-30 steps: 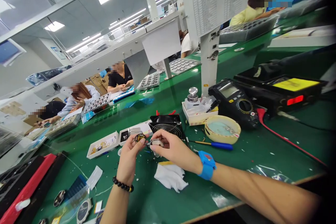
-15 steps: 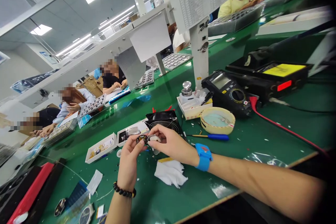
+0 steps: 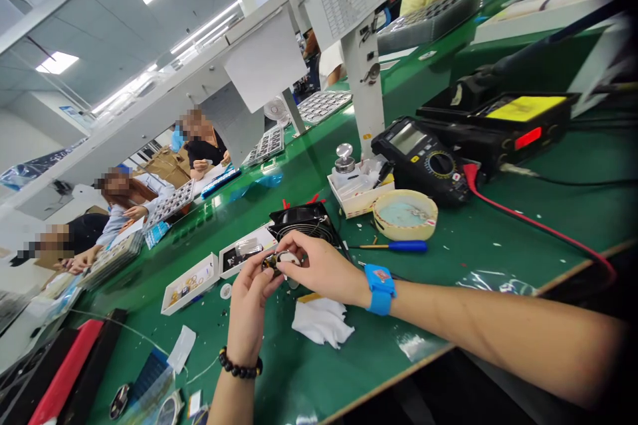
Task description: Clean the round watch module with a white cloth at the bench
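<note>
My left hand (image 3: pixel 248 292) is closed on a small round watch case (image 3: pixel 268 261), dark at the rim with yellowish parts inside. Pinched in my right hand (image 3: pixel 326 270) is a round silvery watch part (image 3: pixel 288 257), held right against the case. Fingers cover much of both pieces, so whether they are joined cannot be made out. Below the hands a crumpled white cloth (image 3: pixel 323 322) lies on the green table (image 3: pixel 379 385). Just behind them stands a black fan (image 3: pixel 304 219).
White boxes of small parts (image 3: pixel 190 282) stand left of the fan. To the right are a blue-handled screwdriver (image 3: pixel 407 246), a round yellowish dish (image 3: pixel 406 216), a multimeter (image 3: pixel 423 156) and a red cable (image 3: pixel 538 222). Watch pieces (image 3: pixel 170 408) lie at lower left. Co-workers sit across the table.
The silvery part and the case are now closer together, tilted against each other between my hands. The camera view has shifted slightly.
</note>
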`<state>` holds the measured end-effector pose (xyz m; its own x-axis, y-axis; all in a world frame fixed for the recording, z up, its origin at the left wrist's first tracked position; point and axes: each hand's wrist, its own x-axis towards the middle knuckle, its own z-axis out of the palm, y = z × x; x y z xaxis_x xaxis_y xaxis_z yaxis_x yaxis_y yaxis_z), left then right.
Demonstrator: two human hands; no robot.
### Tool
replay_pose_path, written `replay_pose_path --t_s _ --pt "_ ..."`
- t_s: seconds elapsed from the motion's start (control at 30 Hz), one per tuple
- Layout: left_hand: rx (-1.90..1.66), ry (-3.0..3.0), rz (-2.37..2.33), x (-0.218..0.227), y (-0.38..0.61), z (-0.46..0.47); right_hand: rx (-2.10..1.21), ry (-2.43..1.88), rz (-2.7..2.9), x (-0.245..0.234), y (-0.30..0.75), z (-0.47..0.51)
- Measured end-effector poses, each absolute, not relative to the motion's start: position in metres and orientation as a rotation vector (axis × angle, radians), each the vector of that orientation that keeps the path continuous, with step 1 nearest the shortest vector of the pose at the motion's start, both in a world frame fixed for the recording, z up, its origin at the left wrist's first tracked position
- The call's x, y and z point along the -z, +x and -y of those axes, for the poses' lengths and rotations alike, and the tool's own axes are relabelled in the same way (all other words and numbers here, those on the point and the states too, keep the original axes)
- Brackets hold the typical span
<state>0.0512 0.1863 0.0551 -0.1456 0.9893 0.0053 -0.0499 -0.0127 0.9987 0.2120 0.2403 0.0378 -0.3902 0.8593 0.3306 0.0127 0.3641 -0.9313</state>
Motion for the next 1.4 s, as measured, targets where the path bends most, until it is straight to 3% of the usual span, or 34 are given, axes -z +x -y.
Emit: replay_pose_path --t_s 1.4 --pt "-1.379 1.238 -1.427 -0.0558 0.0483 -0.1817 -1.031 -0.726 1.706 -0.0372 0.2128 -0.2360"
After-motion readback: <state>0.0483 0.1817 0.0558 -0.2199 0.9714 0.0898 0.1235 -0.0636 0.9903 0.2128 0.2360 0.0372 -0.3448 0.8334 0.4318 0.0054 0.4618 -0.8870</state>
